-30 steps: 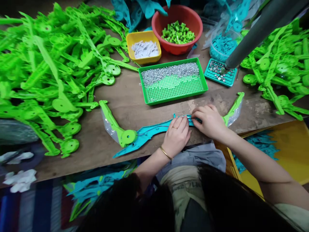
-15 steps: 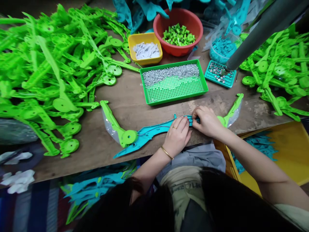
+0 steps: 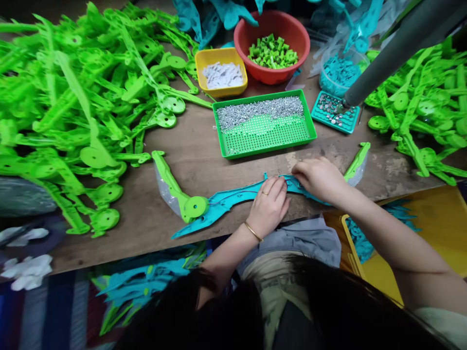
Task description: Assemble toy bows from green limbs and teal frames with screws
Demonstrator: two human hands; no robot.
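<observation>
A long teal plastic piece lies along the front of the wooden table, with a green arm hinged on its left end and another green arm at its right end. My left hand rests on the middle of the teal piece, fingers curled and pressing down on it. Just to the right, my right hand sits with fingers bent over the teal piece, fingertips pinched at its upper edge; what they pinch is hidden.
A green perforated tray half covered with small metal pins stands behind the hands. Further back are a yellow tub of white bits, a red bowl of green tubes and a small teal tray. Green parts are heaped left and right. A grey pole slants at upper right.
My right hand has shifted slightly right and up along the teal piece. My left hand and the parts have hardly moved.
</observation>
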